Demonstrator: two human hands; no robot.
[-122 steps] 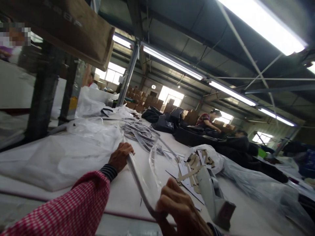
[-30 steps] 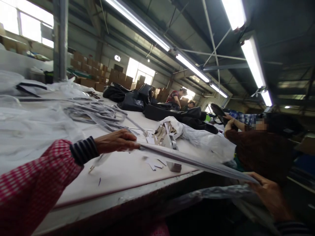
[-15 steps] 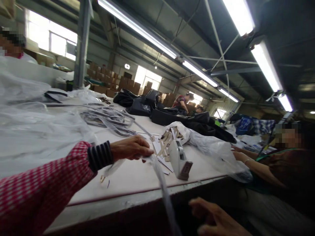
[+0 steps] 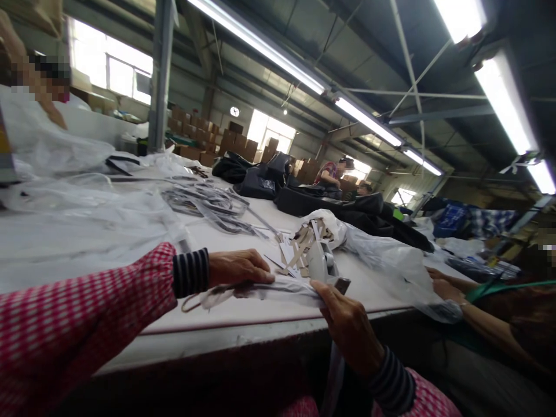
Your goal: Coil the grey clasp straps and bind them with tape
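My left hand (image 4: 240,267) is closed on a long, thin grey strip in clear plastic (image 4: 293,291), near one end, just above the table's front part. My right hand (image 4: 350,321) pinches the same strip farther along, at the table edge. Between my hands the strip runs nearly level, and its tail hangs down in front of the table below my right hand. A small tan loop shows at the end left of my left hand. Behind my right hand stands a grey tape dispenser (image 4: 319,260), partly hidden, beside a pile of white and tan card strips (image 4: 295,255).
Tangled plastic-wrapped strips (image 4: 204,200) lie farther back on the white table (image 4: 204,330). Clear plastic sheeting (image 4: 87,231) covers the left side. Black bags (image 4: 321,200) lie at the back. At right, a co-worker's hands (image 4: 445,286) hold a clear plastic bag (image 4: 391,260).
My right hand has risen from below the table edge and taken hold of the strip. The stretch between my hands now lies level rather than hanging from my left hand.
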